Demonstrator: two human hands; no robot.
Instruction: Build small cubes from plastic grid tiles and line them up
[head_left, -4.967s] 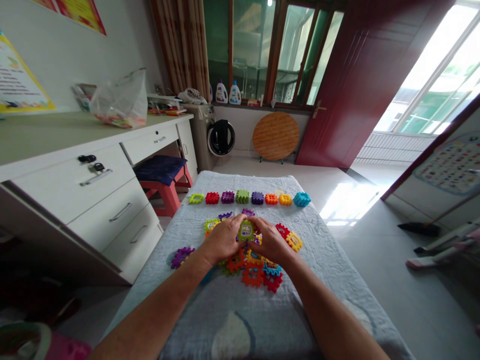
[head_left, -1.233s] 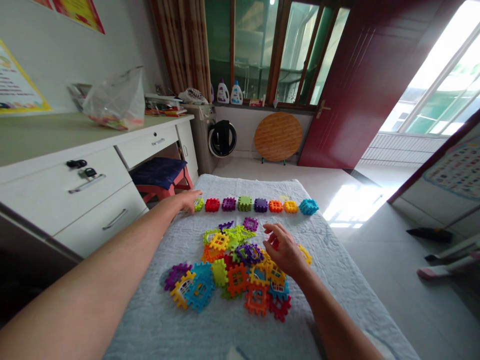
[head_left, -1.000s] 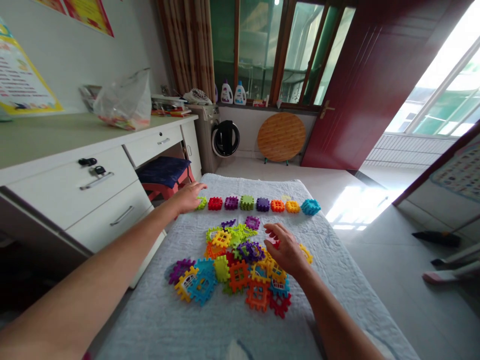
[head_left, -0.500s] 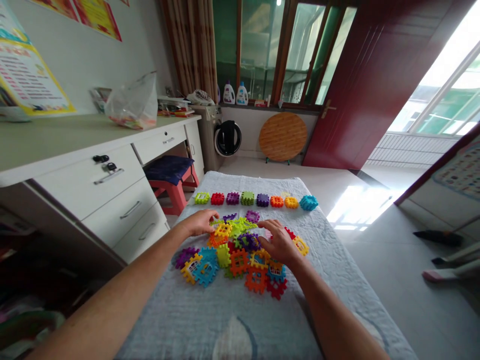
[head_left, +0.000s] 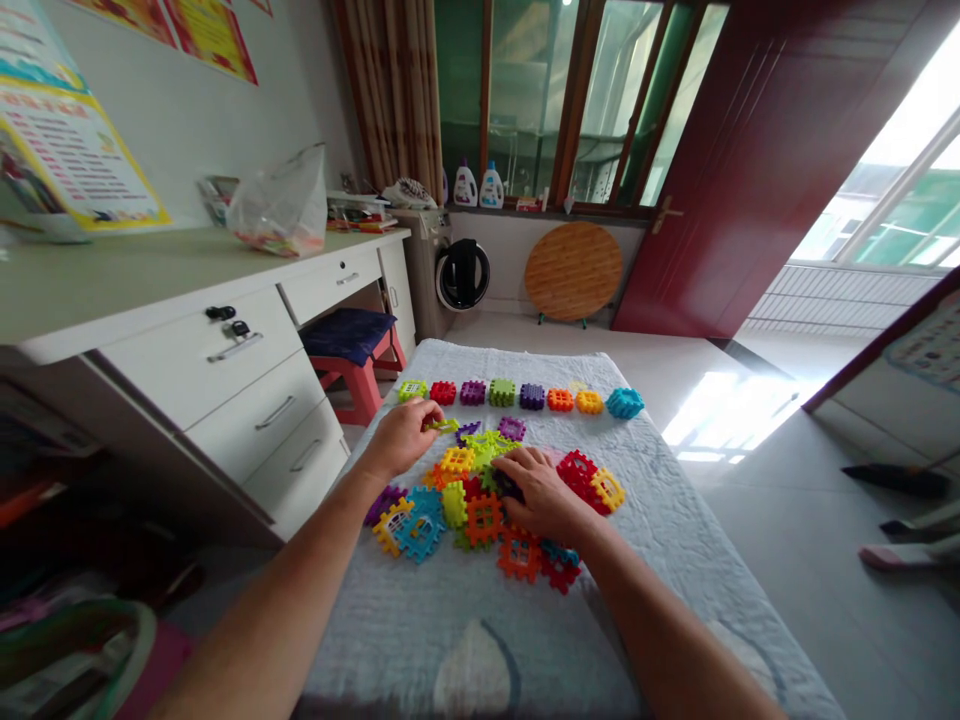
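Pinched in the fingers of my left hand is a lime green piece, just in front of the row's left end. My right hand lies over the middle of a loose pile of notched plastic pieces, its fingertips around a dark purple piece. About the hands are an orange piece, a blue piece, a yellow piece and red pieces. Behind the pile stands a row of several built blocks, from a lime one to a blue one.
The pieces lie on a cloth-covered table. A white desk with a plastic bag is on the left, beside a red stool. Farther back are a washing machine and a round wooden board.
My left hand has moved away from the pile toward the row and now has the lime green piece. My right hand has shifted left and closed over the dark purple piece.
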